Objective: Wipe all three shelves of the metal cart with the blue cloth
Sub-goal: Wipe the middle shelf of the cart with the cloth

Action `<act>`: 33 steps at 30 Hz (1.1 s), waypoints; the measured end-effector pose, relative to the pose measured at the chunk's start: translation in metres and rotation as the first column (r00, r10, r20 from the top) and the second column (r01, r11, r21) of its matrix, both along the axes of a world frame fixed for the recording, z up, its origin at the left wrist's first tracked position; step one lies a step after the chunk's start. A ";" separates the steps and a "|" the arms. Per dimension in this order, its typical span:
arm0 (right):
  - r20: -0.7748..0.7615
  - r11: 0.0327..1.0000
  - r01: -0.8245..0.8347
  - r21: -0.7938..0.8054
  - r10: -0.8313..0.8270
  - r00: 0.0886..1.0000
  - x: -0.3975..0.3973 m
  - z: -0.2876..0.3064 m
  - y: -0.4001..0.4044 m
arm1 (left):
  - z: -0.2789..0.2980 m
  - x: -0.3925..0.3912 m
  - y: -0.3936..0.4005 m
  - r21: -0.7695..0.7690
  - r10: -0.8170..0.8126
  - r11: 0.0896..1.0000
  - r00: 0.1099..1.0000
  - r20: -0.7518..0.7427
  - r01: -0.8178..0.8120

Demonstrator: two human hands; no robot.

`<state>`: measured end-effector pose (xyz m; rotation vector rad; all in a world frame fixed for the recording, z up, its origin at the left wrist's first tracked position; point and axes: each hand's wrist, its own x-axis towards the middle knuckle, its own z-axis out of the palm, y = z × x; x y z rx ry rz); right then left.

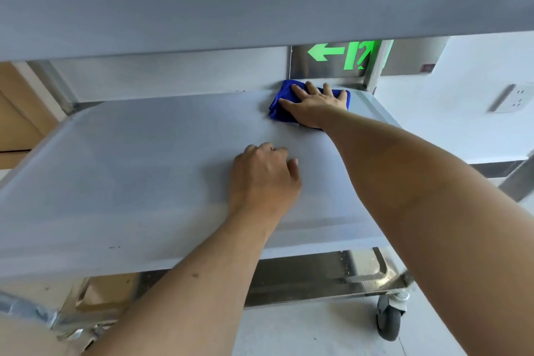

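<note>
1. Metal cart [115, 188]: we see three shelves. The top shelf [202, 9] fills the upper part of the view, the middle shelf [130, 170] lies open before us, and the bottom shelf [318, 277] shows beneath the middle shelf's near edge.
2. Right arm and right hand [313, 105]: we reach across the middle shelf to its far right corner. The palm lies flat with the fingers straight and spread, pressing down on the cloth; nothing is clutched.
3. Left hand [264, 179]: we rest it on the middle shelf near the centre, well apart from the cloth. The fingers are curled under with the knuckles up, and it holds nothing.
4. Blue cloth [278, 102]: it is bunched under the right hand at the far right corner of the middle shelf, touching the far edge.
5. Green arrow sign [344, 55]: it glows behind the cart, above the cloth.
6. Wheel [388, 321]: it sits under the cart's near right corner, on the floor.
</note>
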<state>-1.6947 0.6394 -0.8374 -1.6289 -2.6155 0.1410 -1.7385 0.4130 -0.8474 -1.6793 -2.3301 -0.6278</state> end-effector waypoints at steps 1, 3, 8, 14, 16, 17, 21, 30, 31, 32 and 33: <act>0.000 1.000 -0.004 -0.006 0.004 1.000 0.001 0.000 -0.002 | 0.000 0.000 -0.001 -0.003 -0.006 1.000 1.000 0.003 0.006; -0.016 1.000 -0.008 -0.003 0.008 1.000 0.005 -0.002 -0.007 | 0.002 0.000 -0.001 -0.003 -0.022 1.000 1.000 -0.002 0.022; -0.017 1.000 -0.011 -0.001 0.011 1.000 0.023 -0.005 -0.034 | 0.004 0.001 -0.003 0.018 -0.049 0.999 0.999 -0.002 0.049; -0.012 1.000 -0.013 -0.001 0.013 1.000 0.057 -0.009 -0.084 | 0.004 0.001 -0.003 0.043 -0.048 0.998 0.999 0.014 0.047; -0.012 1.000 -0.005 -0.005 0.005 1.000 0.071 -0.010 -0.100 | 0.003 0.002 -0.001 0.027 -0.030 0.999 1.000 0.009 0.030; -0.012 1.000 0.000 -0.005 0.000 1.000 0.079 -0.010 -0.109 | 0.003 0.002 0.000 0.019 -0.022 1.000 1.000 0.002 0.022; -0.001 1.000 0.020 -0.014 -0.020 1.000 0.107 -0.010 -0.143 | 0.003 0.003 0.001 -0.009 0.008 1.000 1.000 0.004 -0.008; 0.000 0.996 0.041 -0.073 -0.041 0.999 0.168 -0.009 -0.195 | 0.002 0.008 -0.006 -0.049 0.034 0.998 0.999 -0.037 -0.036; 0.003 0.996 0.041 -0.074 -0.041 0.999 0.170 -0.008 -0.196 | 0.002 0.008 -0.008 -0.045 0.029 0.999 0.999 -0.040 -0.031; 0.005 0.996 0.045 -0.075 -0.045 0.999 0.170 -0.008 -0.195 | 0.002 0.007 -0.008 -0.041 0.023 0.999 0.999 -0.041 -0.025; 0.007 0.996 0.050 -0.076 -0.050 0.999 0.169 -0.008 -0.194 | 0.002 0.007 -0.008 -0.039 0.016 0.999 0.999 -0.042 -0.018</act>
